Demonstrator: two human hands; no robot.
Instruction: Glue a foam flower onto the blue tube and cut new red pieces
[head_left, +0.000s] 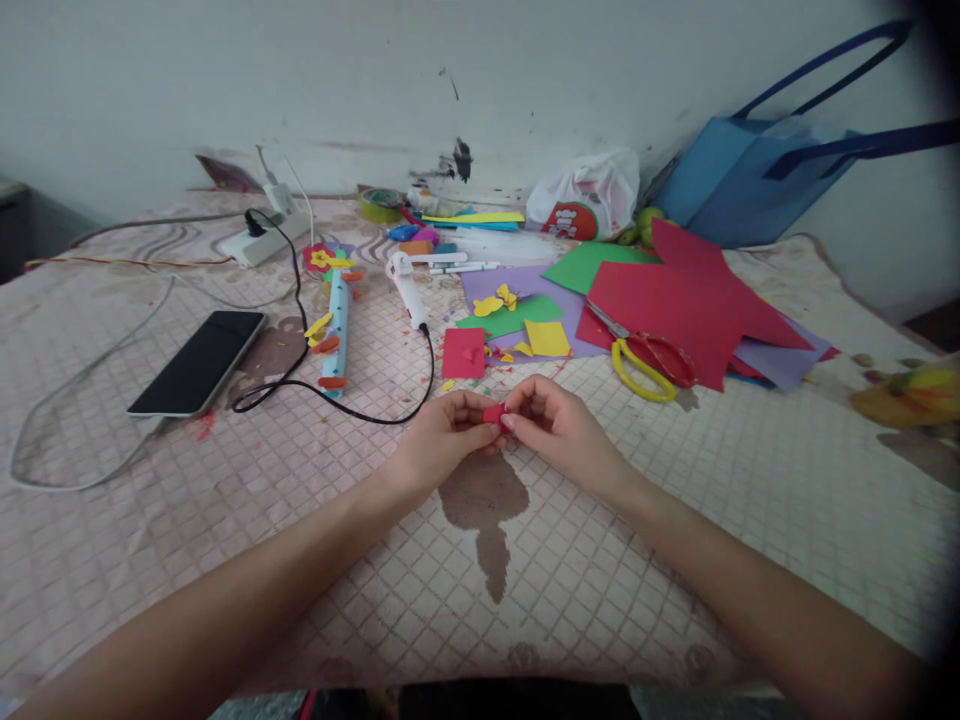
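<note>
A small red piece [493, 414] is pinched between both hands at the middle of the table. My left hand [452, 432] grips its left side with thumb and fingers. On its right side, the thumb and index finger of my right hand [546, 420] close on the same piece. Just beyond the hands lie a red square [463, 353] and small yellow and red scraps. A light blue strip [339, 325] with orange and yellow pieces on it stands to the left, near a white glue gun [407, 292] with a black cord.
Scissors with yellow and red handles [643, 372] lie by large red sheets [675, 300] on the right. A phone [199, 362] and its cable lie left, before a power strip [266, 238]. A blue bag [731, 180] stands at the back right.
</note>
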